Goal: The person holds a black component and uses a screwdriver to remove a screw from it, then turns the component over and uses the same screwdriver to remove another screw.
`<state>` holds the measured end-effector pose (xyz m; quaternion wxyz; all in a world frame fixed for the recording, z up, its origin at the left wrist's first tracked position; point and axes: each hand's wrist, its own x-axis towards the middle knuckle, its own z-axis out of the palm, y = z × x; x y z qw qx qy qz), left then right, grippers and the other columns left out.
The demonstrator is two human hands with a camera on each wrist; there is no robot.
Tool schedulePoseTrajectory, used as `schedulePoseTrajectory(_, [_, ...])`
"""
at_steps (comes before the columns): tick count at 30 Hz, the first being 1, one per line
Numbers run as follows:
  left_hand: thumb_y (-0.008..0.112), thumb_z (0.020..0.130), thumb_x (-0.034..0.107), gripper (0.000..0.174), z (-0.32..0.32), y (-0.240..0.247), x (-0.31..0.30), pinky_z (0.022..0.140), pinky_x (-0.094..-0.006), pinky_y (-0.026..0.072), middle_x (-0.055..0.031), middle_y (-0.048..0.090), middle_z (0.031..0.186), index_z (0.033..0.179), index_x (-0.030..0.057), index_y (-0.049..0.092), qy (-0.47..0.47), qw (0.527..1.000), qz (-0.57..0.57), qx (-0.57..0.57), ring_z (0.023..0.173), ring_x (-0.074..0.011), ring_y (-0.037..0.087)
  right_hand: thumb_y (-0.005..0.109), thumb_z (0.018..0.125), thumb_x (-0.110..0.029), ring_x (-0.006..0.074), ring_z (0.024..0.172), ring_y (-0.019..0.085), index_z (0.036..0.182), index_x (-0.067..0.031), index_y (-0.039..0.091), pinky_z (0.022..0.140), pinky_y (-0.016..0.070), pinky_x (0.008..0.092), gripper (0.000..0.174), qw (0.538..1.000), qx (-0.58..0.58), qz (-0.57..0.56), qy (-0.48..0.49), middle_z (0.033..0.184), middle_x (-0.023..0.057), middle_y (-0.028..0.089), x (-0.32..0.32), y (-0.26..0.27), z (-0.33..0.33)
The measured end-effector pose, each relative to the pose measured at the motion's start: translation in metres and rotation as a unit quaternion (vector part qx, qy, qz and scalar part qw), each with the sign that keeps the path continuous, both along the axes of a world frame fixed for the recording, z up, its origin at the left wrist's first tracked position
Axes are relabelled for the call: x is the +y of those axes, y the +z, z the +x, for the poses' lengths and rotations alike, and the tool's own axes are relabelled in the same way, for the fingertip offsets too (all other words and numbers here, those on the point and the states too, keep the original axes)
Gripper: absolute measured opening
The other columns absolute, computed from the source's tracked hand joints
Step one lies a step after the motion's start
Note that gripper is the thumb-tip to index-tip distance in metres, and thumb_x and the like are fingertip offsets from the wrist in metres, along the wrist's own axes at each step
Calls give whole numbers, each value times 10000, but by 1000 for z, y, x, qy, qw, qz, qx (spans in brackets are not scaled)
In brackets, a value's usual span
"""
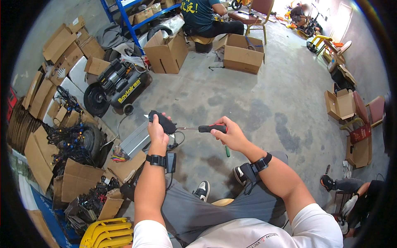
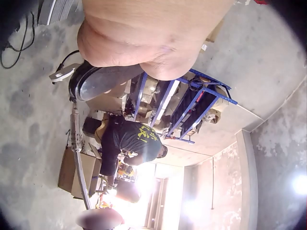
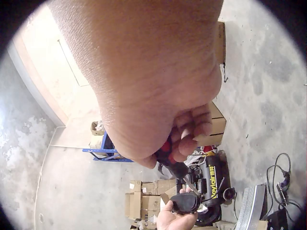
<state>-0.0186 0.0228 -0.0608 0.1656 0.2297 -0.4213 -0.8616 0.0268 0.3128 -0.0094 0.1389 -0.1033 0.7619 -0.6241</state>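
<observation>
My left hand [image 1: 157,134] grips a black, rounded, oblong plastic part [image 1: 163,122] out in front of my lap, thumb along its side. With my right hand [image 1: 234,136] I hold a screwdriver [image 1: 209,129] by its black-and-red handle, pointing left. Its metal shaft meets the near end of the black part, and the tip overlaps that end in the head view. In the right wrist view the black part [image 3: 186,203] shows its dark, flat face, close to the shaft. A green handle [image 1: 227,151] shows below my right hand.
To the left lie a silver ribbed metal case [image 1: 135,139] with cables, a black air compressor [image 1: 124,84], and cardboard boxes with wiring [image 1: 68,138]. Yellow plastic parts [image 1: 108,233] sit near my left elbow. Ahead are open boxes [image 1: 243,56] and a seated person [image 1: 202,18]; another person works at right.
</observation>
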Motion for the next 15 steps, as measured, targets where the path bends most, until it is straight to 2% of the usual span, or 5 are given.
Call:
schedulePoseTrajectory(7, [501, 1018, 226, 247, 0, 0, 0, 707, -456, 577, -159, 642, 1067, 1187, 51, 461, 1, 1000, 1, -3, 817, -337, 666, 729, 878, -265, 86, 544, 547, 1082, -33, 558, 488, 428, 265, 353, 1000, 7, 17, 1, 686, 27, 610, 0, 1, 1])
schedulePoseTrajectory(13, [499, 1019, 223, 254, -1, -5, -1, 710, -459, 575, -158, 640, 1055, 1201, 49, 465, 7, 1000, -8, -2, 823, -339, 658, 701, 900, -218, 70, 558, 534, 1065, -24, 547, 491, 429, 241, 297, 1000, 16, 18, 7, 730, 29, 621, 0, -1, 1])
schedulePoseTrajectory(15, [498, 1020, 225, 262, -3, -8, -2, 712, -461, 574, -156, 638, 1057, 1210, 47, 466, 1, 1000, 5, 9, 813, -339, 654, 716, 889, -268, 79, 549, 539, 1085, -29, 559, 489, 427, 258, 347, 1000, 8, -7, -10, 706, 32, 627, 0, -4, -1])
